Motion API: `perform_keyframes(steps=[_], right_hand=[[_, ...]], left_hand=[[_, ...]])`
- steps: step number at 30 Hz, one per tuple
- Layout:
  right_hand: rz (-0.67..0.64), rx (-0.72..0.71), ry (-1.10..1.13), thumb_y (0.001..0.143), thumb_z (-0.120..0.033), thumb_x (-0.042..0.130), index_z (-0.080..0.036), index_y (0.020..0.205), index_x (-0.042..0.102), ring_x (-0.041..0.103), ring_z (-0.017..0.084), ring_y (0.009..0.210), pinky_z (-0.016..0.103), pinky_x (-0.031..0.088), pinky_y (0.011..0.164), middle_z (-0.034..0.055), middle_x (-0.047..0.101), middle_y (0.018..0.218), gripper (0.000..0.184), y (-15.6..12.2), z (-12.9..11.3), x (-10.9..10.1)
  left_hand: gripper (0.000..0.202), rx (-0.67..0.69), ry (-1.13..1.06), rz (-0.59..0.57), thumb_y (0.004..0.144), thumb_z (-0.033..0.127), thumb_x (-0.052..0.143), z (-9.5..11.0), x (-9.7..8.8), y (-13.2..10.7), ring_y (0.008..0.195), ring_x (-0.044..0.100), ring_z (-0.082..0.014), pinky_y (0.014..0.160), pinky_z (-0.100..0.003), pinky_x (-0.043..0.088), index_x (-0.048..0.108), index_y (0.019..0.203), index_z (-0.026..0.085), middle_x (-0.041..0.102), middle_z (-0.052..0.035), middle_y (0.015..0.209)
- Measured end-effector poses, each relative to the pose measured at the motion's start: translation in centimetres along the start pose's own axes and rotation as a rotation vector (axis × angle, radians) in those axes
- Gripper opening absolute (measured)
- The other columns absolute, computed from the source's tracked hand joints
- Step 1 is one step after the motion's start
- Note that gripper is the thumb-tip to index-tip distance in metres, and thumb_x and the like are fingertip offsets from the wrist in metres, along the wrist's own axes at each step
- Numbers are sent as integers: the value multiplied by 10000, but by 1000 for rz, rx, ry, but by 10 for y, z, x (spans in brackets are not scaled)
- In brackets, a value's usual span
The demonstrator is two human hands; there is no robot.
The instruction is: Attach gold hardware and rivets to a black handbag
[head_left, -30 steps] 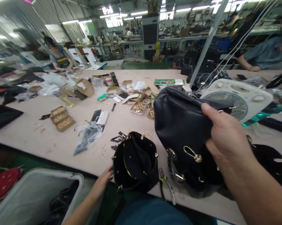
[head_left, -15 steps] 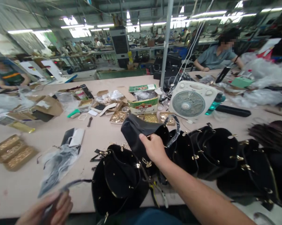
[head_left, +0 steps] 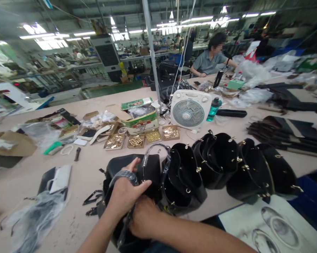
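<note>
A black leather bag (head_left: 150, 168) with gold fittings lies at the near table edge in front of me. Its handle (head_left: 158, 149), wrapped in clear plastic, arches over it. My left hand (head_left: 125, 191) rests on top of the bag, thumb up and fingers closed over its rim, with the plastic wrap crossing my wrist. My right hand (head_left: 142, 218) sits just below the left one, curled against the bag's near side, its fingertips hidden. A row of similar black bucket bags (head_left: 217, 160) stands to the right, mouths open.
Small trays of gold hardware (head_left: 136, 140) sit behind the bag, with a green and white box (head_left: 141, 121) and a white fan (head_left: 187, 112) farther back. A crumpled plastic bag (head_left: 34, 218) lies left. A metal pole (head_left: 151, 56) rises mid-table. A person (head_left: 211, 58) sits across.
My right hand has brought the black bag down from mid-air to the near table edge. My left hand has come up from the lower left onto the bag. The view swung right.
</note>
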State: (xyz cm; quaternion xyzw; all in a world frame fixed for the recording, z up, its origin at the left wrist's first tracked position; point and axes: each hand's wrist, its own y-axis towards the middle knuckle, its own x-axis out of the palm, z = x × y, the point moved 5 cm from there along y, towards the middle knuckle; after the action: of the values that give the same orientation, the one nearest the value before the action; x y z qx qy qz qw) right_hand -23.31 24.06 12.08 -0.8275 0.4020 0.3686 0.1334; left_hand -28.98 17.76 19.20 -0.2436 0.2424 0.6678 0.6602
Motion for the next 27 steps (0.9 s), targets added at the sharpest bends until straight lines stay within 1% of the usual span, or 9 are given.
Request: perform_keyframes(steps=[4, 6, 9, 11, 14, 18, 22, 25, 27], right_hand=[[-132, -133, 60, 849, -394, 772, -195, 1117, 773, 751, 292, 1034, 353, 615, 889, 83, 799, 1112, 334, -25, -4, -48], [103, -132, 173, 983, -332, 629, -254, 957, 783, 752, 169, 875, 260, 588, 831, -12, 802, 922, 175, -33, 8, -101], [742, 102, 45, 939, -366, 686, -214, 1301, 678, 626, 245, 1264, 409, 469, 1134, 92, 709, 1315, 392, -38, 57, -183], [724, 225, -39, 796, -446, 819, -187, 1397, 618, 494, 365, 1414, 571, 374, 1200, 165, 609, 1451, 685, -24, 88, -201], [393, 277, 169, 835, -511, 754, -193, 1143, 732, 703, 318, 1064, 518, 539, 978, 114, 759, 1072, 444, 0, 109, -188], [228, 363, 487, 984, -533, 523, -191, 797, 666, 587, 158, 521, 301, 474, 561, -5, 607, 586, 415, 4, 67, -160], [140, 107, 67, 942, -359, 592, -190, 996, 686, 694, 242, 780, 348, 521, 666, 70, 750, 903, 200, 0, -18, -137], [5, -97, -81, 900, -207, 572, -99, 1429, 507, 688, 314, 1067, 445, 571, 873, 179, 712, 1243, 544, -18, -50, -110], [28, -159, -45, 913, -308, 634, -127, 1549, 372, 617, 305, 1226, 467, 510, 1058, 161, 651, 1375, 711, -37, -41, -100]], left_hand=[[477, 67, 162, -32, 775, 369, 704, -8, -1, 4, 1096, 663, -330, 1048, -553, 510, 722, 1216, 189, 715, -112, 1127], [395, 83, 160, -2, 792, 357, 665, -10, -6, 3, 1086, 662, -323, 1042, -546, 511, 741, 1144, 195, 718, -108, 1111], [314, 118, 144, 43, 834, 398, 650, -10, -14, 2, 1104, 652, -312, 1054, -529, 497, 760, 1068, 220, 721, -99, 1144], [289, 148, 149, 93, 845, 422, 646, -7, -20, 1, 1105, 645, -309, 1051, -517, 490, 768, 1020, 228, 718, -98, 1132], [329, 81, 186, 252, 818, 480, 679, -4, -33, -5, 997, 655, -304, 956, -486, 516, 748, 988, 208, 710, -101, 1022], [447, -158, 92, 302, 812, 643, 708, -1, -40, -31, 675, 614, -243, 687, -381, 511, 677, 845, 198, 646, -37, 698], [665, -122, -472, -52, 858, 796, 582, 10, -18, -46, 987, 711, -315, 887, -405, 575, 757, 1031, 178, 769, -128, 1061], [587, -258, -894, -43, 862, 614, 721, 10, -14, -43, 1227, 664, -343, 1040, -423, 558, 705, 1283, 205, 678, -127, 1387], [476, -360, -1071, 13, 794, 403, 839, 9, -15, -39, 1112, 723, -310, 956, -397, 610, 725, 1221, 227, 746, -97, 1246]])
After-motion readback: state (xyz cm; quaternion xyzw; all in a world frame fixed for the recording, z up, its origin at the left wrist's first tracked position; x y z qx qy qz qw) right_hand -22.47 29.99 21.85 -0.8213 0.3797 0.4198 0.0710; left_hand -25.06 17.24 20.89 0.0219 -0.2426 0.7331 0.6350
